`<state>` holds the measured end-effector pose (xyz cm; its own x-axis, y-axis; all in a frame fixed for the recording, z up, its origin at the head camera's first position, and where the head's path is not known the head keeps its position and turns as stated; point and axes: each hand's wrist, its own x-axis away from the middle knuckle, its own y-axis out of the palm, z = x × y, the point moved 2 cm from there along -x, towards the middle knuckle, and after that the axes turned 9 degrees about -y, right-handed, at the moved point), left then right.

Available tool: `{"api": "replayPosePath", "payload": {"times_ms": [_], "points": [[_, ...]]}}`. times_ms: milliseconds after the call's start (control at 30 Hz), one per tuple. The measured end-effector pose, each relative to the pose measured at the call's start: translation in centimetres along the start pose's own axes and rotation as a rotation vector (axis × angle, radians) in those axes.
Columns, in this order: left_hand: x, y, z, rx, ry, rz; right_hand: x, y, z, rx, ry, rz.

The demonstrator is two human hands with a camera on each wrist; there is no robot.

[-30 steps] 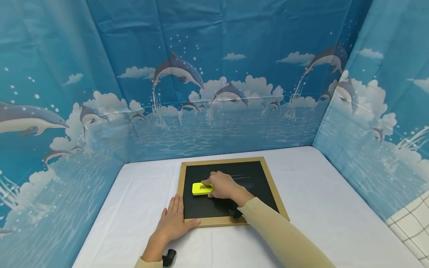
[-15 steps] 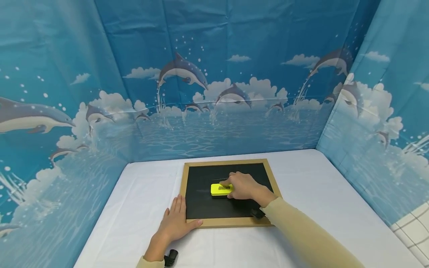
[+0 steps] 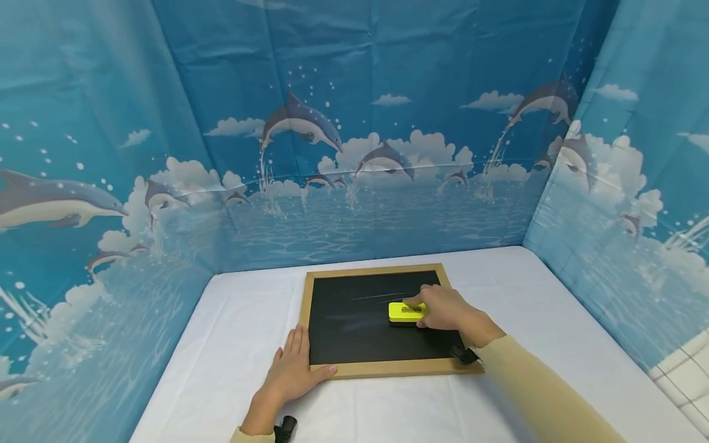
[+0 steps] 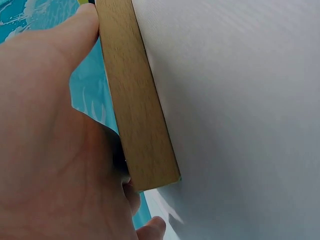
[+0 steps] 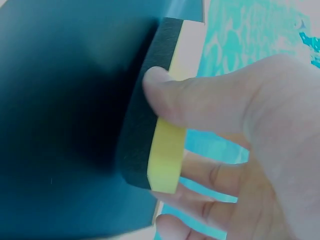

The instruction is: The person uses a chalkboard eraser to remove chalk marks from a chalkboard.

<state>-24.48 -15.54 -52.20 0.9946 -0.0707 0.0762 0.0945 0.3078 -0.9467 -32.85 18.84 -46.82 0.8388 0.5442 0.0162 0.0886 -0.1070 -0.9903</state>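
A small blackboard (image 3: 354,344) in a wooden frame lies flat on the white table. My right hand (image 3: 445,307) grips a yellow eraser (image 3: 400,311) over the board's right half. In the right wrist view the thumb presses the side of the eraser's dark felt (image 5: 142,115), and the felt faces the board. My left hand (image 3: 290,369) rests at the board's lower left corner. Its fingers lie straight along the left side, with the thumb on the bottom edge of the wooden frame (image 4: 135,100). Faint pale chalk streaks (image 3: 382,296) show above and left of the eraser.
A white cloth (image 3: 232,326) covers the table around the board. Blue curtains (image 3: 354,215) printed with dolphins stand behind and on both sides. White tiles (image 3: 684,375) show at the lower right.
My right hand has slid the eraser rightward across the board, from the left part to the right part. My left hand stays at the lower left corner.
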Motion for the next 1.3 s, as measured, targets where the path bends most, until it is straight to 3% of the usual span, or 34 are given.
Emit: {"api": "replayPosePath", "payload": {"times_ms": [333, 633, 900, 1067, 1300], "points": [[0.2, -0.2, 0.1, 0.014, -0.007, -0.009, 1.6, 0.0, 1.5, -0.038, 0.068, 0.015], [0.2, -0.4, -0.4, 0.012, -0.018, 0.0, 1.2, -0.6, 0.9, -0.064, -0.006, 0.021], [0.1, 0.1, -0.1, 0.021, -0.02, -0.009, 2.3, -1.3, 4.6, -0.001, 0.061, 0.035], [0.1, 0.1, -0.1, 0.023, -0.031, -0.009, 2.5, -2.0, 7.3, 0.014, 0.087, -0.013], [-0.1, 0.3, -0.1, 0.036, -0.035, -0.016, 2.0, -2.0, 7.9, -0.016, 0.073, -0.055]]}}
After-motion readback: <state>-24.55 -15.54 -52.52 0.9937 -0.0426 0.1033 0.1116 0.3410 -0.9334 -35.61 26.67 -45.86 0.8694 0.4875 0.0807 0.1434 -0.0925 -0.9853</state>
